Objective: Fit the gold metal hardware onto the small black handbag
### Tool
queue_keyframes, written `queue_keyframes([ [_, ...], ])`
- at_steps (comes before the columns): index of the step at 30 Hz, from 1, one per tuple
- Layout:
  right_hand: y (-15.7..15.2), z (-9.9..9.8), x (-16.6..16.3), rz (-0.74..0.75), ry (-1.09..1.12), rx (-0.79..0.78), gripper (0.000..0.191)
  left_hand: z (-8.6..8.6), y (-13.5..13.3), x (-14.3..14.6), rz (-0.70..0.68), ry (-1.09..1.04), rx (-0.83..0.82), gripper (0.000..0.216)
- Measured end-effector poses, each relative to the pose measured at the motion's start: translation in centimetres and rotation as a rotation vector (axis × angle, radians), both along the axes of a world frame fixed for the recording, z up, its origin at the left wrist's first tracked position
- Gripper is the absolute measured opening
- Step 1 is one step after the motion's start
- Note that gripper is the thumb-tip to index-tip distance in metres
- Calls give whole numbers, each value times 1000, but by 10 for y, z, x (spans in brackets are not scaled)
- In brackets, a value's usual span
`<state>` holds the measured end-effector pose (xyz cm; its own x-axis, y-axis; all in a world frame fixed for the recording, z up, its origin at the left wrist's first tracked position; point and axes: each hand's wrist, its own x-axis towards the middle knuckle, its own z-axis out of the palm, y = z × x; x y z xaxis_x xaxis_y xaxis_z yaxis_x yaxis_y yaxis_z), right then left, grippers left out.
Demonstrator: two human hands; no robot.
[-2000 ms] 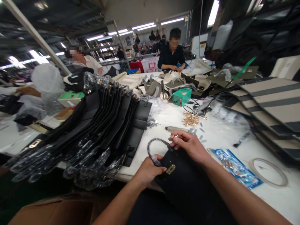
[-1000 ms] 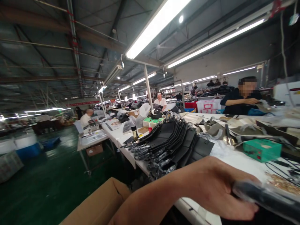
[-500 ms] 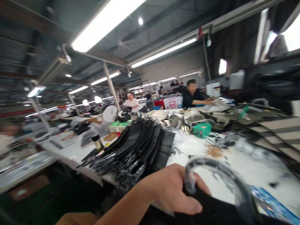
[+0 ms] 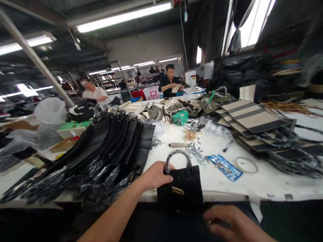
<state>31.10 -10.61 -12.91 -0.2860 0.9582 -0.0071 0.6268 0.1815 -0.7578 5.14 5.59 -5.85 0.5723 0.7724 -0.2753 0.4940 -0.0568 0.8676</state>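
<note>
Black bag piece (image 4: 189,181): stood roughly upright at the near edge of the surface (image 4: 219,189), in the middle of the view, its face turned toward the wearer; its lower end merged with the dark area below.
Arched handle (image 4: 179,153): rose from the top of the bag piece, wrapped in clear plastic.
Gold plate (image 4: 177,191): lay flat on the face of the bag piece, below the handle.
Left hand (image 4: 156,175): gripped the upper left corner of the bag piece beside one foot of the handle, thumb in front.
Right hand (image 4: 228,216): hung just in front of the surface, below and to the right of the bag piece and apart from it; fingers curled, blurred, closed on a small brassy piece (image 4: 209,222) whose shape could not be told.
Left side: a row of black bag pieces (image 4: 111,134) leaned together, plastic-wrapped handles toward the wearer.
Centre: gold fittings (image 4: 189,135) lay heaped near a green box (image 4: 180,118); a pale rod (image 4: 179,145) lay closer, beside scattered grey strips (image 4: 197,153).
Right side: a blue packet (image 4: 225,167) lay near a pale ring (image 4: 246,164); striped panels (image 4: 254,116) were stacked beyond.
Background: a person in a dark top (image 4: 165,88) held a pale piece (image 4: 176,88).
</note>
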Motion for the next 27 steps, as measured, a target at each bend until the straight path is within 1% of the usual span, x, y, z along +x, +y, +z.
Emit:
queue_keyframes([
  [2, 19, 6, 5, -70, 113, -41, 27, -20, 10, 0, 17, -81, -109, 22],
  [3, 31, 8, 3, -120, 209, -46, 29, -28, 14, 0, 33, -113, -159, 22],
  [5, 57, 9, -7, -168, 350, -18, 28, -43, 22, 0, 67, -164, -230, 24],
  [7, 85, 4, -20, -148, 411, 52, 23, -54, 29, -2, 106, -228, -290, 27],
  [10, 121, -9, -33, -90, 410, 162, 18, -68, 41, -7, 190, -314, -381, 31],
  [13, 146, -23, -32, -42, 382, 178, 18, -83, 53, -11, 275, -361, -488, 36],
  [15, 158, -32, -28, -9, 368, 160, 18, -92, 59, -12, 310, -382, -560, 39],
  [17, 165, -39, -24, 4, 390, 104, 19, -98, 64, -12, 315, -411, -631, 40],
  [20, 170, -46, -23, -31, 468, -69, 23, -104, 70, -13, 279, -468, -745, 39],
  [22, 173, -49, -24, -77, 486, -148, 25, -106, 74, -14, 300, -479, -787, 36],
  [25, 176, -48, -26, -67, 447, -125, 25, -110, 78, -17, 349, -474, -812, 35],
  [27, 178, -47, -28, -34, 403, -50, 21, -112, 80, -19, 317, -497, -834, 37],
])
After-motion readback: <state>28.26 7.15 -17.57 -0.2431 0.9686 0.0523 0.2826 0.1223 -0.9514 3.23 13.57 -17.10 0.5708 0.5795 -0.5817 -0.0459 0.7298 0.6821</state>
